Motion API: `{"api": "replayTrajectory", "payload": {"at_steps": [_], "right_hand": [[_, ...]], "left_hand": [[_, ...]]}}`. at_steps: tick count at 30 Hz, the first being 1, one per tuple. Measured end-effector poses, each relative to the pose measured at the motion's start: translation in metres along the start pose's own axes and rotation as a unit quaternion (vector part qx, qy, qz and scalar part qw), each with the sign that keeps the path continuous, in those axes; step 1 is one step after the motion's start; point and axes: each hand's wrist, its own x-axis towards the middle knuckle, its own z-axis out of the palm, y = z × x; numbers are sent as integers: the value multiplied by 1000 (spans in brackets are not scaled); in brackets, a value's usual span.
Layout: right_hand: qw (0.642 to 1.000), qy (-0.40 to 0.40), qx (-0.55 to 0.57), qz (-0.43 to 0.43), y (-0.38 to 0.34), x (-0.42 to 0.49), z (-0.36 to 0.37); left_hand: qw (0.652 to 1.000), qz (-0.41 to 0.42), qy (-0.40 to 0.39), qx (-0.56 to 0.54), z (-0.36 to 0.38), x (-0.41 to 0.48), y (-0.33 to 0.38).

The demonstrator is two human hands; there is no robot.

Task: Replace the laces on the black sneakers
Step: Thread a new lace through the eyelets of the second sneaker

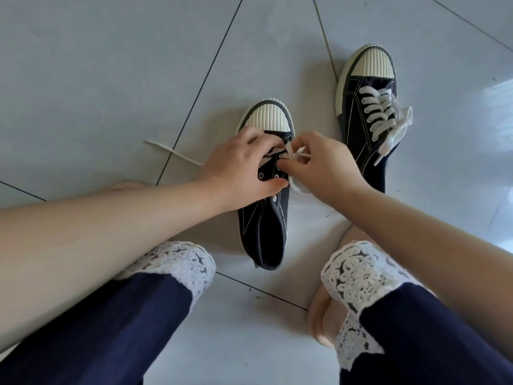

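Lace (287,152) pinched by right hand (326,166); left hand (236,165) grips sneaker (266,232)

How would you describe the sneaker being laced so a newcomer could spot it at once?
On the tiled floor, two black sneakers lie ahead of the person's legs. It is the near sneaker, held by the left hand while the right hand pinches its white lace. Unlike the fully laced far sneaker, its lower eyelets are bare.
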Motion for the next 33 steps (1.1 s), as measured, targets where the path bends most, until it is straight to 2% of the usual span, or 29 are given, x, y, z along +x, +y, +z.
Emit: {"api": "replayTrajectory", "payload": {"at_steps": [2,4,8,11,14,21,25,29,33], "right_hand": [[998,-36,-56,-11,-5,1,1],[997,-43,-61,-20,-7,2,-4],[993,25,116,28,-7,0,-24],[979,36,193,48,-10,-6,-38],[960,39,272,61,-14,-11,-49],[926,38,372,56,-24,-26,-68],[932,38,357,52,-30,-25,-73],[916,58,395,27,-33,-31,-81],[894,61,443,14,-40,-34,-91]], "left_hand": [[1000,-1,0,13,1,1,0],[1000,-3,0,27,1,1,1],[999,-32,-14,26,-3,4,1],[998,-48,-25,21,-4,5,2],[999,-20,-23,38,-3,3,1],[997,10,10,73,-4,0,-1],[997,12,17,75,-3,0,-1],[995,41,52,75,-6,-3,-2],[993,38,33,104,-8,3,1]]}}
